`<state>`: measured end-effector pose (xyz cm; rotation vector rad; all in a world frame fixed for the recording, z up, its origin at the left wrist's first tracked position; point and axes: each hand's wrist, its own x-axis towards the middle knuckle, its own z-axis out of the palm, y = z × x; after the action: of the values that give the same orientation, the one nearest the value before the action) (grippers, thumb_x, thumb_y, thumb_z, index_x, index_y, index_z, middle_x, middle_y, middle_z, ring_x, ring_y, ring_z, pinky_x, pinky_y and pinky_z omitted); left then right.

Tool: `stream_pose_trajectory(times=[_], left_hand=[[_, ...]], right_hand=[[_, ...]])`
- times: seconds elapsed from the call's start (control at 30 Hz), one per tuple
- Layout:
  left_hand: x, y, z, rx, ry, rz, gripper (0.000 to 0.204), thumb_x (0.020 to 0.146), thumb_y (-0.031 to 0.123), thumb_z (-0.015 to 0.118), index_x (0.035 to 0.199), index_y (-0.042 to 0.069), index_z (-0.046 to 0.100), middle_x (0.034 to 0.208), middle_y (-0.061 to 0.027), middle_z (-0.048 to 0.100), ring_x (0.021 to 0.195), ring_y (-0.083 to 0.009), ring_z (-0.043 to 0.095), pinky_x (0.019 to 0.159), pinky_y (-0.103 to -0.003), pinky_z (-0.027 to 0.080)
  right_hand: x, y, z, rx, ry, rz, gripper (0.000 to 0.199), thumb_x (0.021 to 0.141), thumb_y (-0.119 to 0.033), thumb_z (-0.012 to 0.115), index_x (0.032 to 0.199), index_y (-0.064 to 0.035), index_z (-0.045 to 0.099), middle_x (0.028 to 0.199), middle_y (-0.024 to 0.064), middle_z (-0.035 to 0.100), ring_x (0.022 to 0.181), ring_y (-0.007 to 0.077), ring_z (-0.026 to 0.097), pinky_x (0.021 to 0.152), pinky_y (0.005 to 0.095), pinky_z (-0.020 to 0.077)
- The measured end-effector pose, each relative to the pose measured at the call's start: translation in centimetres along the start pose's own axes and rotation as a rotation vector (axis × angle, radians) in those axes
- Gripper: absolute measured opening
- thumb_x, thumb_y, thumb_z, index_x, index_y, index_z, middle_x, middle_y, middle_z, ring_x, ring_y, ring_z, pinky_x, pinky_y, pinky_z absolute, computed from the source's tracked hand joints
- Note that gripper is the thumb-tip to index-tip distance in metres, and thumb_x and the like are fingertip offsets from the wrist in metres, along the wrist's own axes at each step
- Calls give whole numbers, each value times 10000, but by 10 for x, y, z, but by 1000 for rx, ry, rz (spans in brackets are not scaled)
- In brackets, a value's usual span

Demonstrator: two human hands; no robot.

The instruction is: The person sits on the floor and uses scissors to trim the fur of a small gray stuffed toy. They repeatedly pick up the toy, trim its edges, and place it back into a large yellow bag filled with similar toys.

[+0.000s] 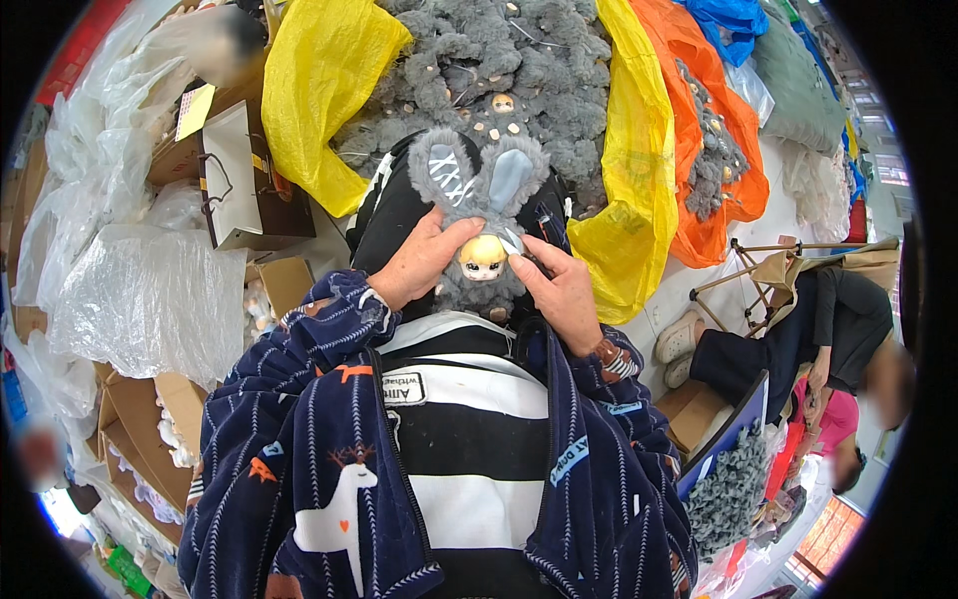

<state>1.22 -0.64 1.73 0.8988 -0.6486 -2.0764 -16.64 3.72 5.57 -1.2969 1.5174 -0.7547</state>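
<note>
On my lap sits a grey plush bunny doll [483, 266] with a small hard face and blond fringe. Its long ears point away from me; white cord criss-crosses the left one, and the right one has a pale blue-grey lining. My left hand [421, 258] is closed on the plush to the left of the face, its thumb at the base of the ears. My right hand [561, 292] grips the doll's right side, fingertips beside the face. A small whitish piece [511, 241] shows by those fingertips; its kind is unclear.
Beyond my knees, a yellow sack [634, 150] holds a heap of similar grey plush dolls [479, 70]. An orange bag [743, 190] with more stands to its right. Plastic-covered boxes [150, 290] crowd the left. Other people sit at the right, near a folding stool [743, 285].
</note>
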Motion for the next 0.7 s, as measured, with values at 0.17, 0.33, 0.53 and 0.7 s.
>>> stream_pose_trajectory(times=[0.17, 0.33, 0.53, 0.7], left_hand=[[1, -4, -3, 21, -8, 12, 423, 878, 165, 547, 1231, -11, 394, 1139, -104, 539, 1013, -162, 544, 879, -290, 441], [3, -6, -5, 38, 0, 28, 417, 885, 165, 538, 1235, -9, 393, 1143, -101, 537, 1022, -159, 535, 887, -294, 435], [1, -2, 0, -2, 41, -2, 415, 884, 170, 541, 1228, -11, 394, 1140, -107, 535, 1023, -166, 535, 883, -294, 436], [5, -6, -5, 12, 49, 7, 469, 887, 175, 523, 1269, -30, 344, 1113, -125, 543, 993, -174, 544, 857, -279, 448]], right_hand=[[1, 1, 1, -47, 13, -83, 295, 813, -144, 625, 1029, 54, 594, 891, 147, 653, 789, 134, 605, 697, 258, 470], [0, 11, 11, -136, 124, -215, 297, 825, -146, 621, 1050, 44, 584, 881, 150, 641, 780, 169, 606, 692, 273, 467], [-1, 14, 19, -161, 184, -268, 271, 833, -122, 612, 1054, 29, 576, 896, 146, 631, 786, 181, 604, 699, 279, 465], [2, 13, 23, -149, 215, -294, 258, 836, -114, 606, 1049, 29, 576, 899, 143, 632, 795, 186, 605, 707, 279, 465]])
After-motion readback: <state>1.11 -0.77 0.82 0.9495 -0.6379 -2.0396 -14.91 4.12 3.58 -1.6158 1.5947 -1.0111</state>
